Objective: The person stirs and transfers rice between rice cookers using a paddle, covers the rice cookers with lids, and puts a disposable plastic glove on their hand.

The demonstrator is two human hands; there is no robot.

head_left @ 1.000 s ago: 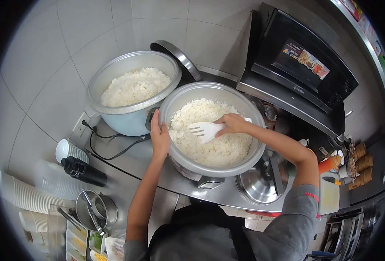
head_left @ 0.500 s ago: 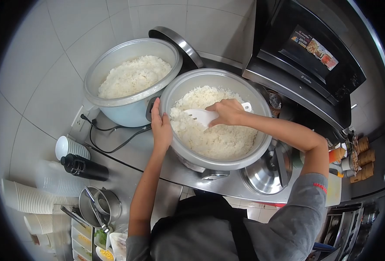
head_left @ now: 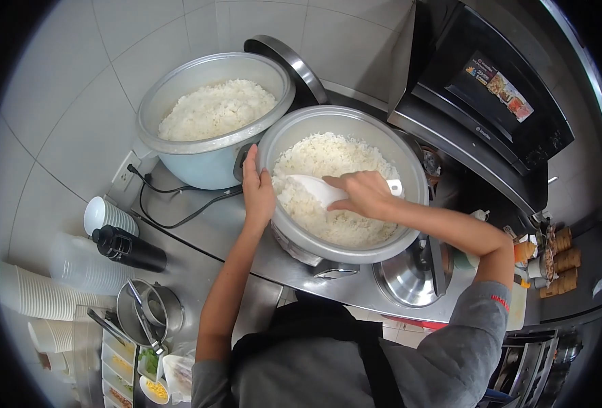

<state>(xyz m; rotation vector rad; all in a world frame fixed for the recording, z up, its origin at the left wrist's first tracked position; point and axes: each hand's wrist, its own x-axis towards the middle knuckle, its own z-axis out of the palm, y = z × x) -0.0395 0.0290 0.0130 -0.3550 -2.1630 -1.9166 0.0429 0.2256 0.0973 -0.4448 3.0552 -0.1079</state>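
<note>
In the head view, my right hand (head_left: 363,194) is closed around a white rice paddle (head_left: 312,188). The paddle's blade is partly sunk in the cooked rice (head_left: 341,153) at the left of the near rice cooker (head_left: 409,234), and its handle end pokes out past my fingers. My left hand (head_left: 259,194) grips that cooker's left side, thumb by the rim and fingers along the outer wall. Close to those fingertips is the dark handle of a second, pale blue rice cooker (head_left: 199,168), which also holds a heap of white rice.
A round lid (head_left: 287,64) leans behind the cookers, and a shiny lid (head_left: 406,280) lies at the right. The black microwave (head_left: 491,102) stands at back right. Power cords (head_left: 199,216), a black bottle (head_left: 129,249), stacked bowls (head_left: 49,292) and a metal pot (head_left: 172,316) are at left.
My right hand and the paddle have shifted slightly right and down, with the blade deeper in the rice. My left hand stays at the cooker's side. The whole view has moved a little.
</note>
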